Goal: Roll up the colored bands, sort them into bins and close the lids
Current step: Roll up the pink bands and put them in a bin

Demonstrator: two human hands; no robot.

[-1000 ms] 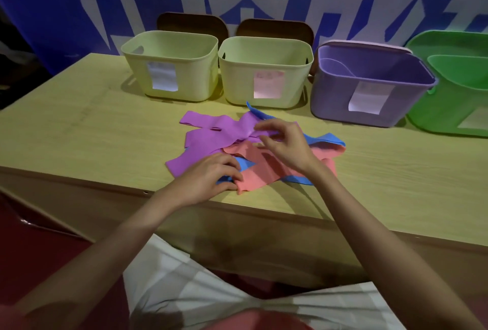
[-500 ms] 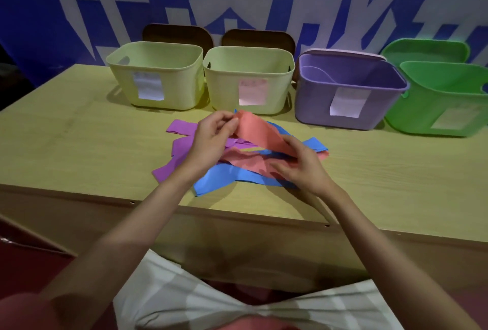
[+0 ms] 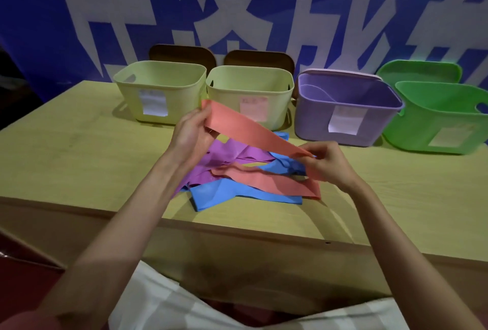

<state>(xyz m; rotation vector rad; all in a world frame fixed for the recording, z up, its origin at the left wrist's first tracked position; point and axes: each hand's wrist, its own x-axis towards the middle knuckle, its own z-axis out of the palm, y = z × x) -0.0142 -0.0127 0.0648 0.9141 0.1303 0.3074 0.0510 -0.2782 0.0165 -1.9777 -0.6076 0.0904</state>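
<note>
Here we see a coral band stretched in the air between both hands — the left hand pinches its upper end with thumb and fingers curled round it, the right hand pinches the lower end just above the pile. Beneath it, purple bands, blue bands and another coral band lie tangled on the counter. Behind the pile stand four open bins in a row: two pale yellow bins, a purple bin and a green bin — their lids propped behind them.
</note>
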